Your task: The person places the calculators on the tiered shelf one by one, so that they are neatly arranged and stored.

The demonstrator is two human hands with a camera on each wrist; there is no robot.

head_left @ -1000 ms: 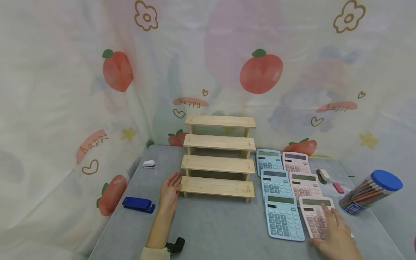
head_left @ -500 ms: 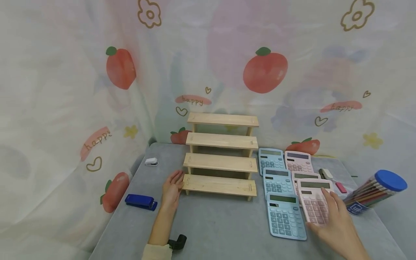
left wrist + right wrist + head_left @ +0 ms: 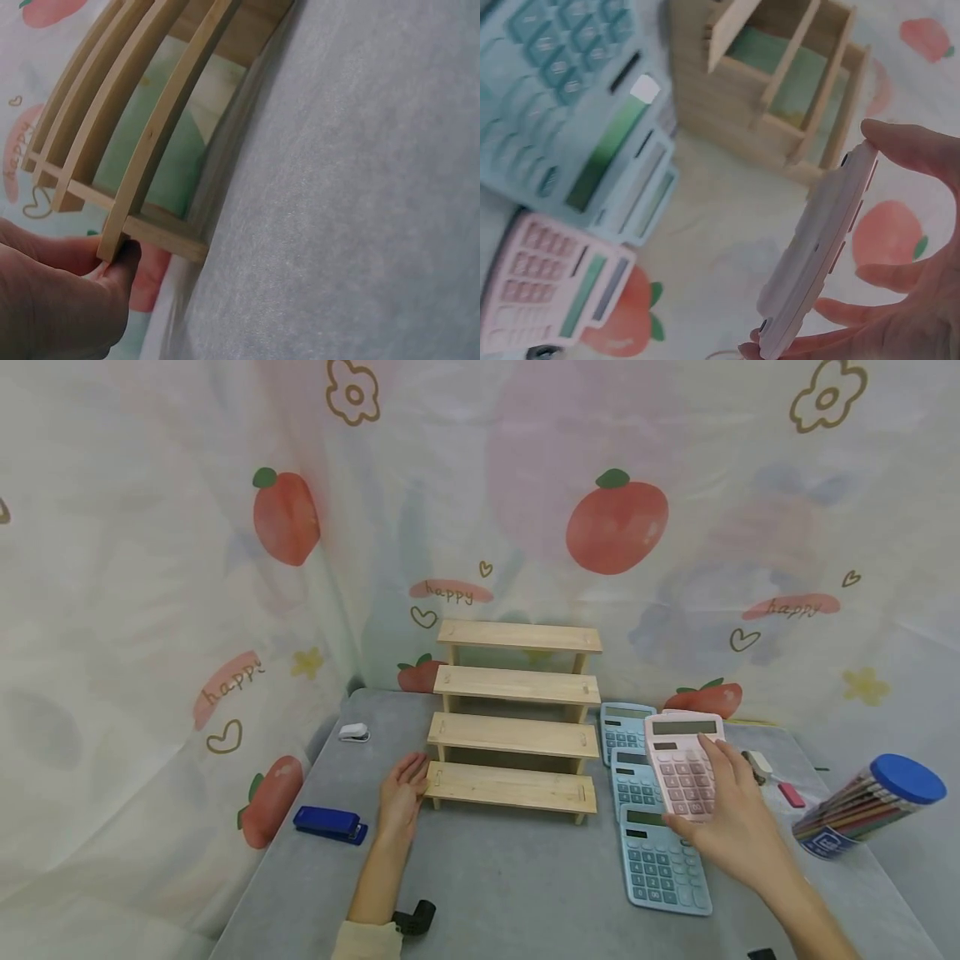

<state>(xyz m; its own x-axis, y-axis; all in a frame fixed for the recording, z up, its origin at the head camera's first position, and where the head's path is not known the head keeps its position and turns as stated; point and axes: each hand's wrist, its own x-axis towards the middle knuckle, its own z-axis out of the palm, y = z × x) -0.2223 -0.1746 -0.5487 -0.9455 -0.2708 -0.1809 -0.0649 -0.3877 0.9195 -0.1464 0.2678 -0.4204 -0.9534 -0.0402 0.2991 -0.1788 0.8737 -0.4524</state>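
My right hand [image 3: 703, 795] holds a pink calculator [image 3: 677, 753] lifted above the table, thumb on its right edge and fingers beneath. The right wrist view shows that calculator [image 3: 817, 247] edge-on in my right hand [image 3: 889, 247]. Below it lie three blue calculators [image 3: 663, 867] in a column, and another pink calculator [image 3: 547, 289] lies on the table. A four-step wooden shelf [image 3: 517, 689] stands in the middle. My left hand [image 3: 408, 777] rests flat against the left end of its lowest step; the thumb [image 3: 112, 277] touches the board end [image 3: 112, 244].
A blue stapler [image 3: 330, 824] and a small white stapler [image 3: 353, 732] lie left of the shelf. At right are a blue-lidded tub of pencils [image 3: 862, 810], a pink eraser [image 3: 789, 794] and a green-white object [image 3: 759, 766]. Printed cloth surrounds the grey table [image 3: 510, 877].
My right hand picked the nearest pink calculator up off the table and carried it up and leftward over the other calculators. The left hand stayed at the shelf's end.
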